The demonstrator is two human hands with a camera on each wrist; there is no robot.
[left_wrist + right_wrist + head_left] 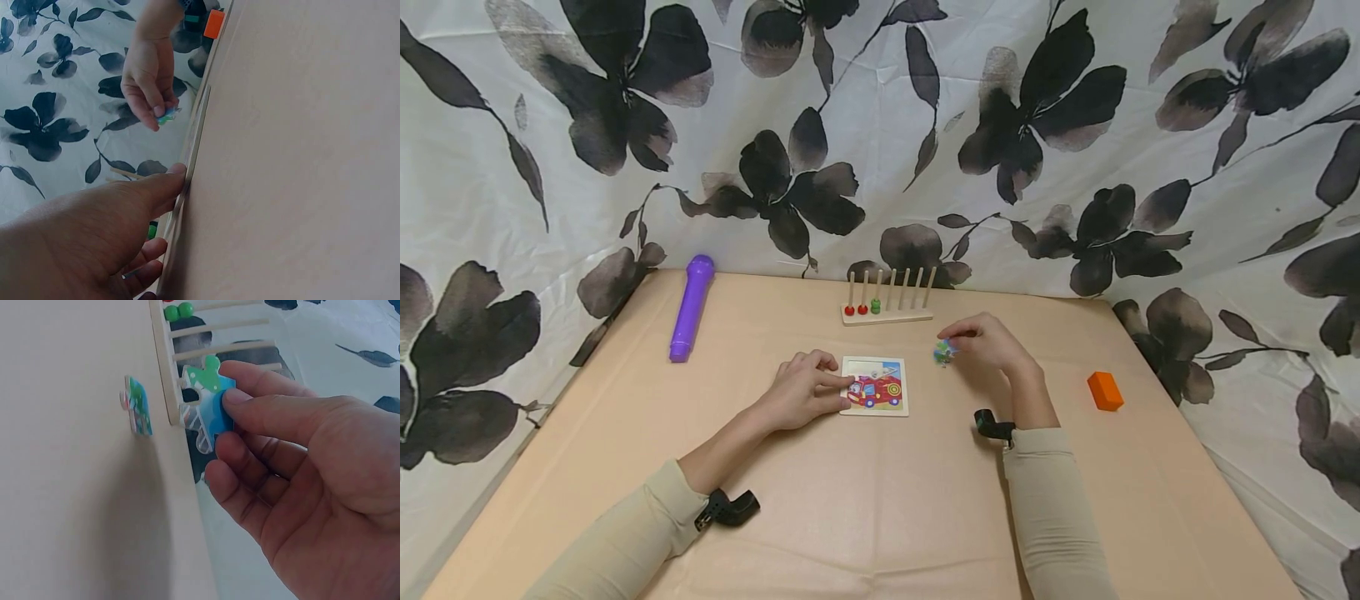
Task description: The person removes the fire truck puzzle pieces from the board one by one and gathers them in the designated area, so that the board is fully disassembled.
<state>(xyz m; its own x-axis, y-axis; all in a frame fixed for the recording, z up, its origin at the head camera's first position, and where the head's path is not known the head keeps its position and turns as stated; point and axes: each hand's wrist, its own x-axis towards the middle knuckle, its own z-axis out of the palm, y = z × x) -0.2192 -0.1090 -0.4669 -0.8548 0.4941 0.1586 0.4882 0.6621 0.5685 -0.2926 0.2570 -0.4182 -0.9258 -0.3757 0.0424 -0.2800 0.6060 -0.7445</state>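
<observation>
A small square picture puzzle (pixel 874 408) with a red truck in a white frame lies flat on the table. My left hand (pixel 805 392) rests at its left side, with fingertips touching its edge and face. To the right, just above the table, my right hand (pixel 996 346) pinches a jigsaw piece (pixel 215 406) in blue, green and white between thumb and fingers. Below it, a second colourful jigsaw piece (pixel 139 406) lies on the table. In the left wrist view the puzzle (pixel 199 128) appears nearly edge-on, and its picture is hidden.
Behind the puzzle stands a wooden peg rack (pixel 887 317) with red and green beads on some pegs. A purple microphone-shaped toy (pixel 691 310) lies at the back left. An orange block (pixel 1105 391) sits at the right. A flowered cloth (pixel 917 125) hangs behind the table.
</observation>
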